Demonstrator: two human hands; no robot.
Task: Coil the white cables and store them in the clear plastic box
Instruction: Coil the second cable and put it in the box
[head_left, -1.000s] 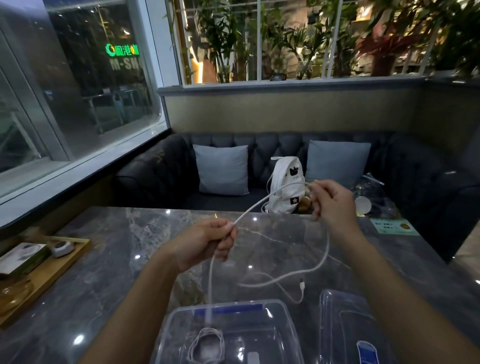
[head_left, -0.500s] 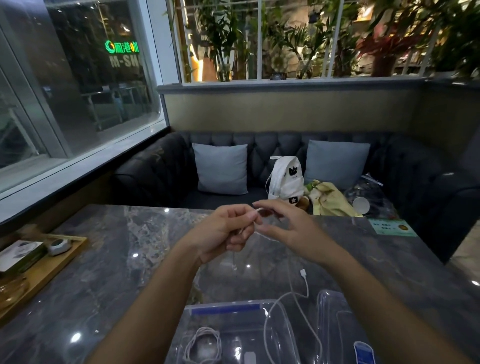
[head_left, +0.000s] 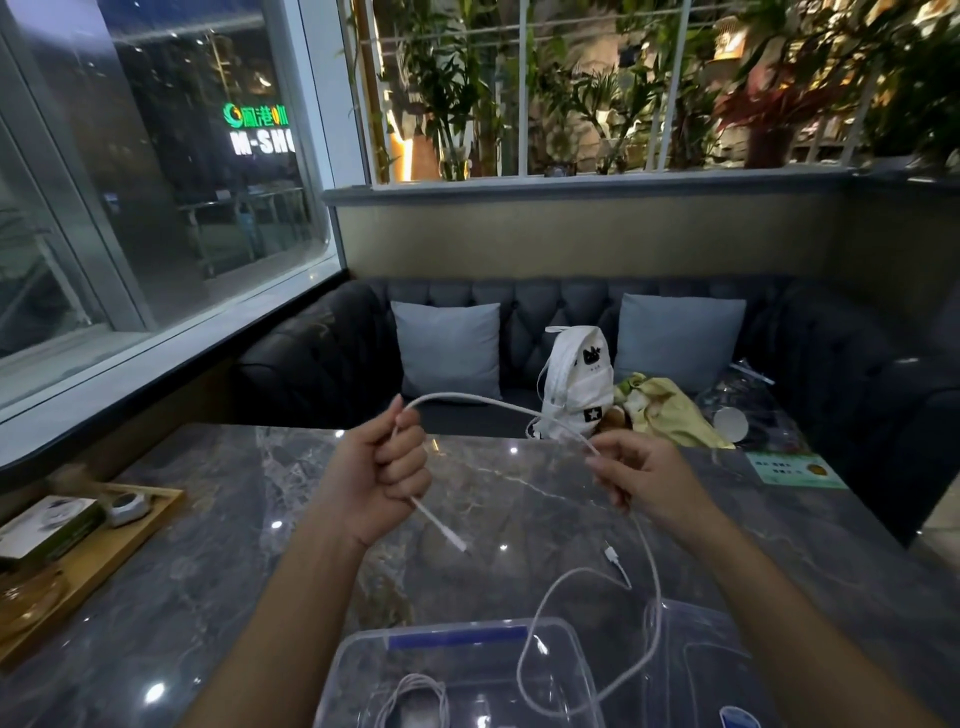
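Left hand (head_left: 387, 478): at 11 o'clock of the clear plastic box (head_left: 345, 660), clenched round the white cable (head_left: 498, 404) near one end; short plug end pokes out below the fist.
Right hand (head_left: 644, 483): at 1 o'clock of the box, pinches the same cable farther along.
White cable: arches between both hands above the tabletop (head_left: 234, 545), drops from the right hand, loops across the box's 3 o'clock side, ends in a plug at 1 o'clock.
Open room: marble stretches from the hands to the far edge at 12 o'clock; wooden tray (head_left: 104, 551) sits along the 9 o'clock edge.
Box: open-topped at the 6 o'clock edge; holds a coiled cable (head_left: 415, 699) toward 7 o'clock.
Clear lid (head_left: 711, 649): just beside the box at 3 o'clock.
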